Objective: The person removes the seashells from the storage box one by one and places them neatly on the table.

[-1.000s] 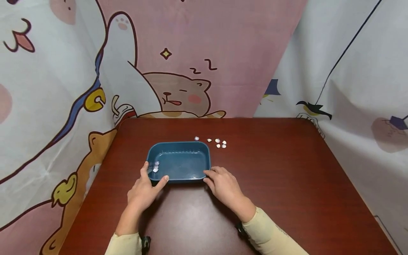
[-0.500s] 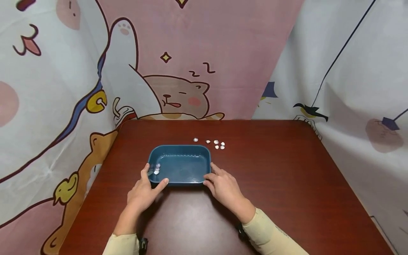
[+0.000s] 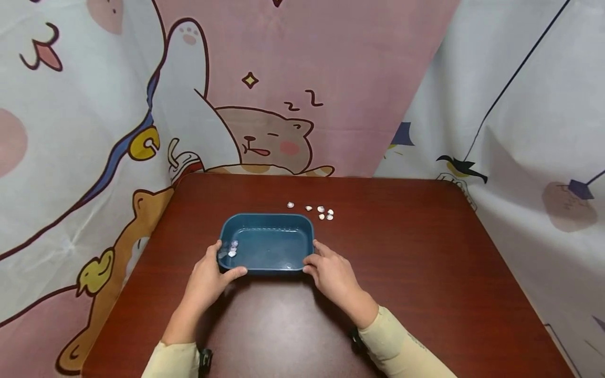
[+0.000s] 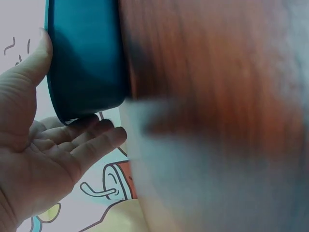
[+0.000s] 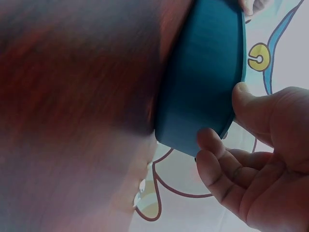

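Observation:
A dark teal rectangular plastic tray [image 3: 271, 247] sits on the table. Inside, against its left end, lie a few small white shells [image 3: 233, 249], with a faint greyish, see-through patch beside them that I cannot identify. My left hand [image 3: 206, 276] holds the near left corner, thumb on the front side and fingers along the left end; in the left wrist view those fingers are only loosely bent. At the near right corner my right hand [image 3: 334, 273] grips the tray between thumb and bent fingers. The right wrist view shows its fingertips [image 5: 207, 140] against the wall.
Behind the tray, several more small white shells [image 3: 321, 209] lie scattered, most of them right of its far corner. The reddish-brown wooden table [image 3: 416, 273] meets a cartoon-printed cloth [image 3: 354, 89] at its back and sides.
The left hand has shifted slightly down and left at its corner, its thumb lower on the front side. The tray, the shells and the right hand stay nearly in place; the head view moves slightly.

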A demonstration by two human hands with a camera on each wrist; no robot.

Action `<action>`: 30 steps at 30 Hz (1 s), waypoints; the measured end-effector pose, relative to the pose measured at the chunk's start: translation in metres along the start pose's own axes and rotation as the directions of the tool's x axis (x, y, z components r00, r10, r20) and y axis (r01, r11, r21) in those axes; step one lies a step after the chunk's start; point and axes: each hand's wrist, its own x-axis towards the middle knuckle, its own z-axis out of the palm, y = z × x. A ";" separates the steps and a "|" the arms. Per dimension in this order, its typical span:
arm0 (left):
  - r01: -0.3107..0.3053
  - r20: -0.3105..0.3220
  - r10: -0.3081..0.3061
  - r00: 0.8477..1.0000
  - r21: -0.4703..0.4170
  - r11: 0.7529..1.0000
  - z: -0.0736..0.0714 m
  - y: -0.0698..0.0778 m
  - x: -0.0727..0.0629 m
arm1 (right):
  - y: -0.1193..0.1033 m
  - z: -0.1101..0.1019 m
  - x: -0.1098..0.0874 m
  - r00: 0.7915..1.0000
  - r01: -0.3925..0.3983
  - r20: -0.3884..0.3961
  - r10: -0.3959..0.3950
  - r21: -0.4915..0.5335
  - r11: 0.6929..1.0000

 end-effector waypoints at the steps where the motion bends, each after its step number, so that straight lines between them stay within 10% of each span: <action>1: -0.004 -0.005 0.004 1.000 0.001 1.000 0.000 0.001 0.000 | 0.000 0.000 0.000 1.000 -0.002 -0.002 0.002 0.006 1.000; 30: 0.080 0.052 -0.088 0.995 0.140 0.987 -0.014 -0.004 -0.013 | -0.012 -0.003 -0.011 0.997 0.066 0.029 -0.066 0.000 0.998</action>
